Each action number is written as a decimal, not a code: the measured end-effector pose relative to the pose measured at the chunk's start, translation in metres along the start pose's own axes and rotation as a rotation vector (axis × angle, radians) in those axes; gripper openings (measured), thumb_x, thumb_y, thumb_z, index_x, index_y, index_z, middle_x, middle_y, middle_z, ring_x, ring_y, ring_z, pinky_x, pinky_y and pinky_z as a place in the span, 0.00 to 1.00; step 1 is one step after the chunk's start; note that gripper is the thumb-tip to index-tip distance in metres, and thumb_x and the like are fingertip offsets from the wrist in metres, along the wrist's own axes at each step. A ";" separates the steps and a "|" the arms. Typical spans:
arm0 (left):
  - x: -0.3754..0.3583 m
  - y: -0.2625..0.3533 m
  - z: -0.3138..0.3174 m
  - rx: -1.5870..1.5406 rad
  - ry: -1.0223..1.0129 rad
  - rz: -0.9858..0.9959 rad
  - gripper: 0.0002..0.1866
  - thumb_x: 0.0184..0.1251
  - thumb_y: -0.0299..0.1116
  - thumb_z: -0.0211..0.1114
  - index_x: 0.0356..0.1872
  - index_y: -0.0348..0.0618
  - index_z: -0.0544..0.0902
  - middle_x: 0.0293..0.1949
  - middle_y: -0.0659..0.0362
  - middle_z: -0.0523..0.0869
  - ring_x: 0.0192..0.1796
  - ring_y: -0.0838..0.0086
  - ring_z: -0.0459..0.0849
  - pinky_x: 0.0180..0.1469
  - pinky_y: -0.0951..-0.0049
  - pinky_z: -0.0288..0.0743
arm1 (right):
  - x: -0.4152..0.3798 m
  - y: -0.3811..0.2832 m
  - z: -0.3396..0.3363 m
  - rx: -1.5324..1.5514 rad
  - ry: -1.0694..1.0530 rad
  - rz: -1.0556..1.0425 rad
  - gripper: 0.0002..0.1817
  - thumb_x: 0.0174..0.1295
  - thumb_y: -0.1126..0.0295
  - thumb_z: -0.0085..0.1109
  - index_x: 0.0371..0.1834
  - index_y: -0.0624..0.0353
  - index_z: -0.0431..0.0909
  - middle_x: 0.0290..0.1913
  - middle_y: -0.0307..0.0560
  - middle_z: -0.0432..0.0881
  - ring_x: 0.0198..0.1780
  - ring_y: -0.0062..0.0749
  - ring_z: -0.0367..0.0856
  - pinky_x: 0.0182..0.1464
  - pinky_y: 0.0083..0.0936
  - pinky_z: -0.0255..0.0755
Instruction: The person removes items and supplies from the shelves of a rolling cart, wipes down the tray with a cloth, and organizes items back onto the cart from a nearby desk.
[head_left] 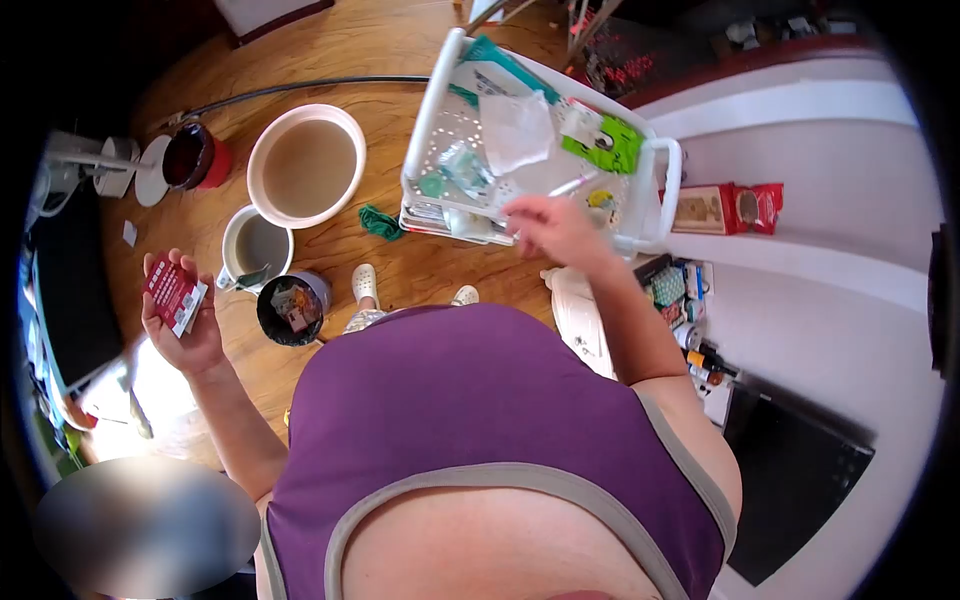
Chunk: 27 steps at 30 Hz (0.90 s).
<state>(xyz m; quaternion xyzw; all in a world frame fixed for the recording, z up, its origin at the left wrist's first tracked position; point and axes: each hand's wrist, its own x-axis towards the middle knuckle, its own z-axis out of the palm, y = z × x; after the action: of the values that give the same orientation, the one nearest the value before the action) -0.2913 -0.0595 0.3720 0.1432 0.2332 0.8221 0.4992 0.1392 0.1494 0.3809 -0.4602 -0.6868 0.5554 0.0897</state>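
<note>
My left hand (190, 340) is raised at the left, its fingers closed round a small red card (175, 292) with white print and a white lower edge. My right hand (560, 232) reaches over the near side of a white perforated basket (425, 140). Its fingers are loosely bent and somewhat apart, with nothing visible in them. Just beyond them lies a slim white stick (573, 185), perhaps a pen. Inside the basket are a white sheet (516, 132), a bright green packet (608, 146), a clear plastic wrapper (466, 170) and a teal packet (510, 66).
Left of the basket stand a large basin of cloudy water (355, 130), a smaller white pail of water (228, 245) and a dark bin with rubbish (290, 308). A bundle of green cord (380, 222) lies beside the basket. Red packets (757, 208) rest on a ledge at right.
</note>
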 end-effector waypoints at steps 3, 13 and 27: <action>0.020 -0.023 0.012 -0.008 -0.041 -0.086 0.24 0.68 0.38 0.47 0.63 0.43 0.64 0.56 0.45 0.72 0.55 0.56 0.75 0.53 0.51 0.72 | -0.021 0.011 -0.046 -0.197 0.260 -0.117 0.12 0.55 0.75 0.56 0.43 0.65 0.77 0.30 0.48 0.80 0.32 0.32 0.80 0.34 0.27 0.71; 0.035 -0.058 0.052 -0.004 -0.092 -0.182 0.23 0.66 0.35 0.47 0.62 0.41 0.65 0.55 0.45 0.73 0.50 0.60 0.76 0.51 0.56 0.71 | 0.006 0.050 -0.078 -1.111 0.262 -0.367 0.12 0.46 0.77 0.55 0.36 0.56 0.77 0.44 0.46 0.73 0.54 0.42 0.68 0.53 0.38 0.62; 0.017 -0.120 0.080 0.197 0.030 -0.260 0.27 0.67 0.45 0.56 0.63 0.43 0.64 0.46 0.53 0.78 0.45 0.73 0.78 0.44 0.66 0.78 | 0.023 -0.033 -0.049 0.031 0.326 -0.334 0.10 0.55 0.76 0.59 0.40 0.63 0.74 0.28 0.41 0.77 0.29 0.17 0.75 0.31 0.20 0.69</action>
<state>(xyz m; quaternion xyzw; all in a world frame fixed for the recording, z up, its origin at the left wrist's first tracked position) -0.1713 0.0218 0.3775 0.1475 0.3368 0.7258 0.5814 0.1404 0.2010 0.4177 -0.4223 -0.7212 0.4619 0.2970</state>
